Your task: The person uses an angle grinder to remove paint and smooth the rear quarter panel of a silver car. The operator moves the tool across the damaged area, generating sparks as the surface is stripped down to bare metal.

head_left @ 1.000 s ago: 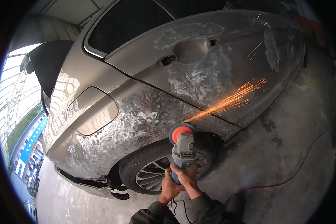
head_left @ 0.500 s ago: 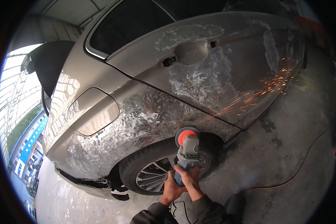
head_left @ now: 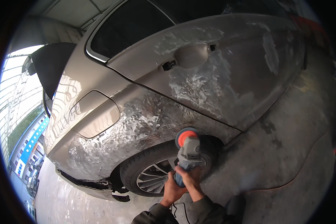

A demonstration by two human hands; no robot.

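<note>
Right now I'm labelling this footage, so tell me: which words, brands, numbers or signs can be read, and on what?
No text reads clearly enough to quote.
Blue band on the building outside: pale marks, too small to read.
White panel below it: coloured marks, too small and blurred.
Grinder: no lettering can be made out.
Car: none seen on its visible bodywork.

You hold the grinder (head_left: 189, 155) upright in your view, its grey body leaning slightly right and its bluish handle nearest you. Its round disc, orange-red with a dark rim, sits at the top, over the arched lower edge of the panel (head_left: 138, 121); you cannot tell whether they touch. The panel is beige, with a broad patch worn to mottled, shiny grey metal.
</note>
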